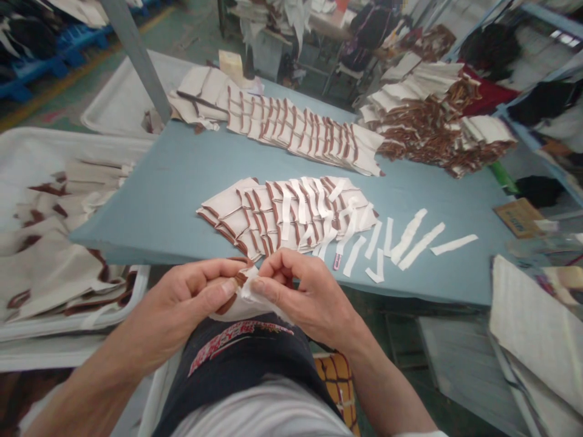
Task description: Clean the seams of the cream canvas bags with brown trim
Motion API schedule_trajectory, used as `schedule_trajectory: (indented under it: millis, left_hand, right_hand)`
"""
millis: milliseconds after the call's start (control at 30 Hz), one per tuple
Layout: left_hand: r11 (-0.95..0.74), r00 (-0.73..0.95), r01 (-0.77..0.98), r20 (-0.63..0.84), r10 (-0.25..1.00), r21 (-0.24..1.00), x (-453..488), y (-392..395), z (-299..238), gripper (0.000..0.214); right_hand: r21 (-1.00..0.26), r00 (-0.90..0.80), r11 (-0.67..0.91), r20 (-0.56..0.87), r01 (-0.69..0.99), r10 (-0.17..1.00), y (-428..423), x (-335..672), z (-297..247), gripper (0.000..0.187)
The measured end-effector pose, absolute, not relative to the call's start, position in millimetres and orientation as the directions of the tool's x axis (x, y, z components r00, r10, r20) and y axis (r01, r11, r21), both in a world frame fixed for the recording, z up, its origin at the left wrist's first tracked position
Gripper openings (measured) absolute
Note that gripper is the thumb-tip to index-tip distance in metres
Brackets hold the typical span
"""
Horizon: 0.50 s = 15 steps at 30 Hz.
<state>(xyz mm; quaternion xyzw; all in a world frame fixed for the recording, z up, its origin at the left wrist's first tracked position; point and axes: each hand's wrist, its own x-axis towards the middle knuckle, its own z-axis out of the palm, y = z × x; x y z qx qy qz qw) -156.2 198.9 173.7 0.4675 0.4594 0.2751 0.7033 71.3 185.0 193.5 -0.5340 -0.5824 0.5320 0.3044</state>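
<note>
While both hands are up at the near edge of the counter [150, 212], the piece [229, 311], cream with a brown edge, sits between them, just above the lap. Left hand [194, 295]: grip narrow, thumb and fingers pinching the brown edge. Right hand [300, 294]: grip also narrow, pinching a white bit [248, 284] right beside the left fingertips. Can't tell if that bit is a loose strip or part of the piece; the fingers cover too much. Main risk, my read: the two pinches are close and small, so uneven pull could skew the white bit against the edge or crumple it. Second: nothing visible under the piece but the lap, so if either pinch slips, it likely drops on the apron [243, 352] or the floor. Just beyond the hands: a fanned stack [266, 215] of similar pieces, white strips [411, 235] across its right part and scattered further right on the counter. Strips look light and lie loose; a sleeve or forearm brushing past could shift them, and the ones near the front edge could go over. Small pink item [337, 261] lies among them near that edge, same hazard. Farther back, a long overlapped row [296, 130] and a brown-and-cream heap [423, 136]; the heap looks uneven, so a knock might slide it. Left: bin [54, 136] with more pieces.
</note>
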Motion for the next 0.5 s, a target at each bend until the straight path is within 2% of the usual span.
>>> schedule_trajectory:
  millis: [233, 500]
  left_hand:
    - [0.422, 0.448, 0.032, -0.391, 0.804, 0.906, -156.9, 198.4, 169.1, 0.04]
    - [0.434, 0.424, 0.059, -0.416, 0.804, 0.899, -156.5, 201.8, 166.1, 0.044]
  right_hand:
    - [-0.957, -0.243, -0.199, -0.248, 0.21, 0.938, 186.2, 70.1, 194.5, 0.027]
    - [-0.918, -0.204, -0.218, -0.295, 0.332, 0.933, 191.9, 63.6, 194.1, 0.021]
